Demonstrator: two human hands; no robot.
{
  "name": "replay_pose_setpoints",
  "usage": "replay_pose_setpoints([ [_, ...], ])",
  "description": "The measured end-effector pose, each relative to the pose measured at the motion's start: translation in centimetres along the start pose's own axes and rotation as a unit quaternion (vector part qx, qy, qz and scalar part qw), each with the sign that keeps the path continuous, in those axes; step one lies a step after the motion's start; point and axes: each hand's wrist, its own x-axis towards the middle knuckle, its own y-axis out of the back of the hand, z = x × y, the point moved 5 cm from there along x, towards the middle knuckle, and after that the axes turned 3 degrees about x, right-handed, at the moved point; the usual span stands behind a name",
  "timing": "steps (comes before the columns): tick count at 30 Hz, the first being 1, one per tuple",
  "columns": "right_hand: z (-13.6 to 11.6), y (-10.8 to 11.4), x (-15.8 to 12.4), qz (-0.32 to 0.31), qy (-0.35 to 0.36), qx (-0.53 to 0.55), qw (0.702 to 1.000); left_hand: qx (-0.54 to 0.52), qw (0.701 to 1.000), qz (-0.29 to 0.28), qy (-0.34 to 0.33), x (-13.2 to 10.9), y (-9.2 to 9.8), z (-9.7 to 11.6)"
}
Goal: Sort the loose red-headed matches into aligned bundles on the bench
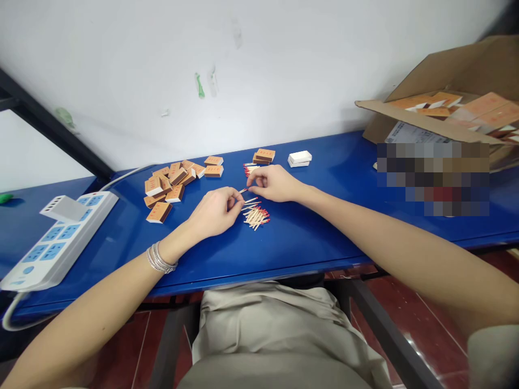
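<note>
My left hand (217,212) is curled with its fingertips pinched on a few matchsticks (242,190), just left of a small heap of red-tipped matches (256,215) on the blue table (308,237). My right hand (273,183) pinches the other end of those sticks from the right. A second little bunch of matches (248,169) lies behind my right hand. A pile of orange matchboxes (170,183) sits to the left.
Two stacked matchboxes (264,156) and a white inner tray (300,158) rest near the wall. A white and blue power strip (57,237) lies at the left. An open cardboard carton (450,113) of matchboxes stands at the right.
</note>
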Motion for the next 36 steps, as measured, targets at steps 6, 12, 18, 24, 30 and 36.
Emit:
replay_pose_setpoints([
  [6,-0.3,-0.8,0.2,-0.007,0.023,-0.043,0.999,-0.002,1.0,0.008,-0.003,-0.1,0.2,0.0],
  [12,-0.5,-0.9,0.3,-0.007,0.003,-0.076,0.997,0.071,0.996,0.045,0.038,1.0,0.4,-2.3],
  [18,-0.6,-1.1,0.3,-0.018,-0.013,-0.09,0.996,0.088,0.995,0.03,0.045,1.2,0.0,-2.7],
  [24,-0.8,-0.5,0.3,-0.037,-0.021,-0.079,0.996,0.093,0.994,0.032,0.045,1.3,-0.3,-3.1],
  [30,-2.0,1.0,-1.2,-0.137,-0.022,0.031,0.99,0.101,0.993,0.022,0.053,1.5,-0.3,-3.0],
  [36,-0.7,2.0,-1.1,-0.07,-0.037,0.085,0.993,0.05,0.998,0.023,0.043,1.1,-0.2,-2.1],
])
